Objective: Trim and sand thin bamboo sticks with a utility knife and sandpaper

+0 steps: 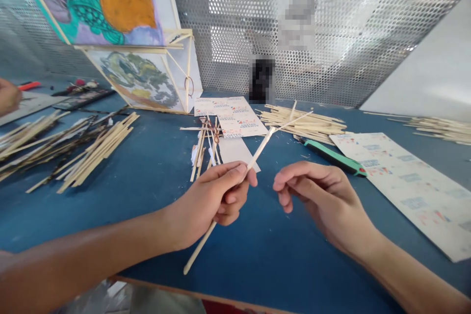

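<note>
My left hand (217, 196) pinches a long thin bamboo stick (262, 146) between thumb and fingers. The stick slants from near the table's front edge up toward the back right, and thinner splints are joined at its far end. My right hand (324, 196) hovers just right of it above the blue table (147, 167), fingers loosely curled and apart, with nothing in them. A green-handled cutter (333, 157) lies just beyond my right hand.
Bundles of bamboo sticks lie at the left (91, 149), back middle (301, 122) and far right (441, 127). Printed sheets (412, 186) lie at the right and middle. Painted kite frames (140, 73) lean on the perforated metal wall. Another person's hand (7, 95) shows at the left edge.
</note>
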Available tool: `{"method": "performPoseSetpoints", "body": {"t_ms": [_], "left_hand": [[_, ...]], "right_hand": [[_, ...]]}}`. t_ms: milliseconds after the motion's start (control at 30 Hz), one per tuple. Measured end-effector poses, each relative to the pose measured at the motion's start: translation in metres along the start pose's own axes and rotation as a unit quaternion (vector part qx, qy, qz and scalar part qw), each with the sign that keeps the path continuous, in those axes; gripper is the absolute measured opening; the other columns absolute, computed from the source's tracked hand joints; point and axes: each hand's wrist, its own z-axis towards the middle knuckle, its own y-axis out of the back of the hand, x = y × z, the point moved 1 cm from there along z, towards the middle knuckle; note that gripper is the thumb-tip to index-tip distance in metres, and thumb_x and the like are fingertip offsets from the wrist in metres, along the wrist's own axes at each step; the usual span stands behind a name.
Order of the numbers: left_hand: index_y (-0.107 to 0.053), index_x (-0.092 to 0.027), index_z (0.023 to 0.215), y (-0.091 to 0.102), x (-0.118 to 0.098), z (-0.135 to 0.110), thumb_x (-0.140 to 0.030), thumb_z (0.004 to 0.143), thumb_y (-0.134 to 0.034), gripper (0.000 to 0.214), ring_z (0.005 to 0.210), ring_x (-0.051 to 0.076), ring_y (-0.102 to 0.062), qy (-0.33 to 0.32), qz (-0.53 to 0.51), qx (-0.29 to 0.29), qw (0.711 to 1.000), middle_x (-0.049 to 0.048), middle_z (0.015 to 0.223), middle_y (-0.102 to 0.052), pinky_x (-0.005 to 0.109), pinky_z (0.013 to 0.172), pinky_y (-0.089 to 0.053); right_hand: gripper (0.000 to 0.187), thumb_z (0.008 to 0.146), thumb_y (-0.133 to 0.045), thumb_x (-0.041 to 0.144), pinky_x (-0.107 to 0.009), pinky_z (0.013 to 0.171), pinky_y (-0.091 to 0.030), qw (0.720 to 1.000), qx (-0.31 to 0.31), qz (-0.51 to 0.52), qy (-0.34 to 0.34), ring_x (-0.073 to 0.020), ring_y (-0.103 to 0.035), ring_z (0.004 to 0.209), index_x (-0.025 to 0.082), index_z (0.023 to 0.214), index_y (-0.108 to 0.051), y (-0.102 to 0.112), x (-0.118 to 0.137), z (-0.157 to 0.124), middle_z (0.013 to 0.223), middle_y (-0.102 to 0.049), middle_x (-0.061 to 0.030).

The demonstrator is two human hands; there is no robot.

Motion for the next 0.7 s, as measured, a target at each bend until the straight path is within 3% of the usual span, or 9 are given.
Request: {"method": "performPoseSetpoints", "body": {"t_ms": [133,267,433,533,700], "left_hand": [[-0.058,-0.018,0.089,0.001,-0.001,0.000,-0.035,0.107,-0.046,0.028,0.047,0.005,-0.016,-0.003,-0.004,-0.001,1.000,-0.0091,0.059,-0.032,0.018,0.042,-0.016],[-0.058,-0.018,0.089,0.004,-0.003,0.000,-0.036,0.107,-0.045,0.028,0.047,0.006,-0.017,-0.001,-0.011,-0.003,1.000,-0.0091,0.059,-0.033,0.018,0.043,-0.017],[-0.059,-0.018,0.089,0.005,-0.004,0.000,-0.033,0.106,-0.045,0.027,0.047,0.005,-0.017,0.000,-0.020,0.001,1.000,-0.0090,0.059,-0.033,0.017,0.042,-0.017],[-0.059,-0.017,0.088,0.004,-0.003,0.001,-0.032,0.105,-0.046,0.027,0.046,0.005,-0.017,0.007,-0.020,-0.003,1.000,-0.0087,0.059,-0.033,0.017,0.042,-0.016],[-0.060,-0.017,0.087,0.003,-0.002,0.002,-0.032,0.103,-0.048,0.026,0.047,0.005,-0.017,0.024,-0.010,-0.011,1.000,-0.0084,0.059,-0.034,0.016,0.042,-0.016]], "right_hand": [[0.022,0.099,-0.062,0.019,-0.024,0.061,-0.057,0.999,0.017,-0.024,0.042,-0.0129,-0.066,0.066,0.022,0.091,-0.082,0.000,0.004,-0.002,0.076,-0.072,-0.0028],[0.019,0.098,-0.064,0.017,-0.028,0.068,-0.060,0.993,0.071,-0.059,0.074,-0.0158,-0.071,0.074,0.023,0.097,-0.082,-0.003,0.010,-0.005,0.085,-0.077,-0.0045],[0.011,0.092,-0.072,0.015,-0.029,0.071,-0.060,0.985,0.114,-0.112,0.067,-0.0177,-0.073,0.080,0.022,0.096,-0.079,-0.007,0.011,-0.007,0.090,-0.078,-0.0048],[0.009,0.092,-0.065,0.013,-0.030,0.068,-0.055,0.983,0.116,-0.129,0.054,-0.0172,-0.067,0.076,0.020,0.091,-0.070,-0.005,0.008,-0.008,0.084,-0.072,-0.0036],[0.017,0.083,-0.047,0.009,-0.030,0.056,-0.034,0.989,0.088,-0.113,0.045,-0.0150,-0.044,0.060,0.021,0.076,-0.056,0.003,-0.001,-0.006,0.068,-0.052,0.0005]]}}
